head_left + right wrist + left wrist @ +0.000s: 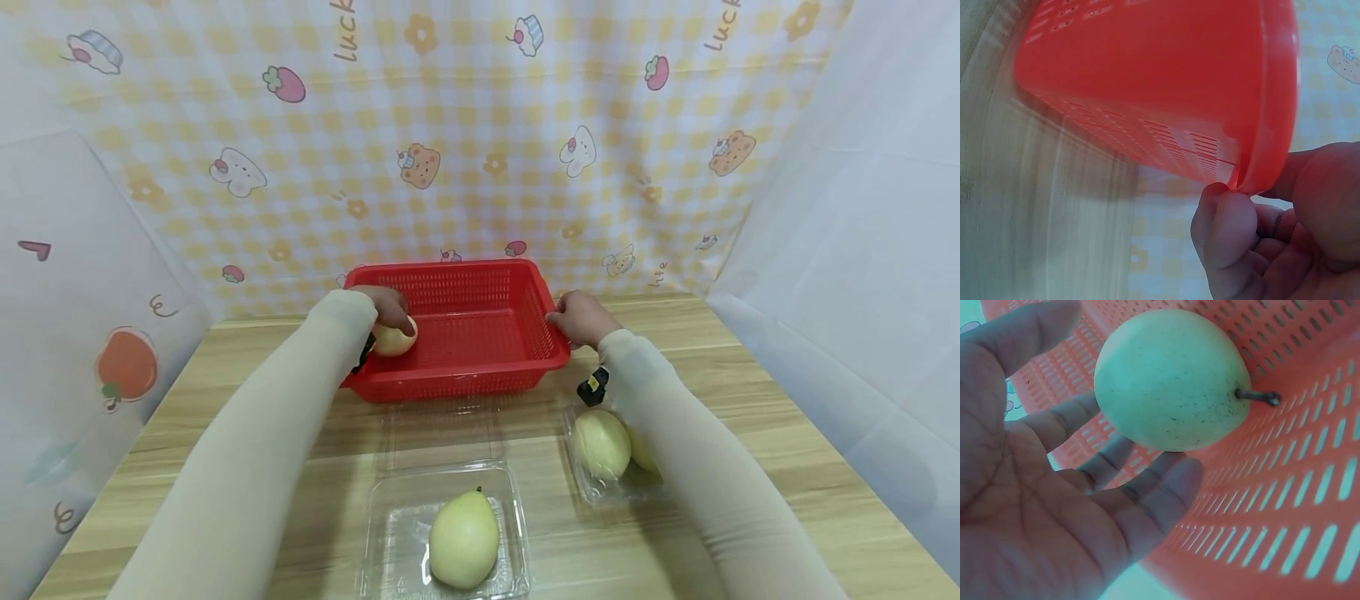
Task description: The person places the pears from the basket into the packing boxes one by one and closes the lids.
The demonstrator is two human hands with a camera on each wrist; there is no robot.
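Note:
A red slotted plastic basket (457,385) stands at the back of the table. Inside its left end lies a pale yellow pear (1172,381), its dark stem pointing away from my palm. My left hand (386,307) reaches over the basket's left rim. In the left wrist view its fingers (1075,422) are spread and extend to the pear's near and lower side, while the thumb stands apart from the fruit. At the basket's right end, my right hand (585,318) pinches the rim between thumb and curled fingers, as the right wrist view shows.
Near the front edge, an opened clear plastic box (372,521) holds one pear (465,540); its lid (442,442) lies toward the basket. Another clear box (592,495) with two pears (602,444) sits partly under my right forearm. A patterned cloth (487,108) hangs behind the table.

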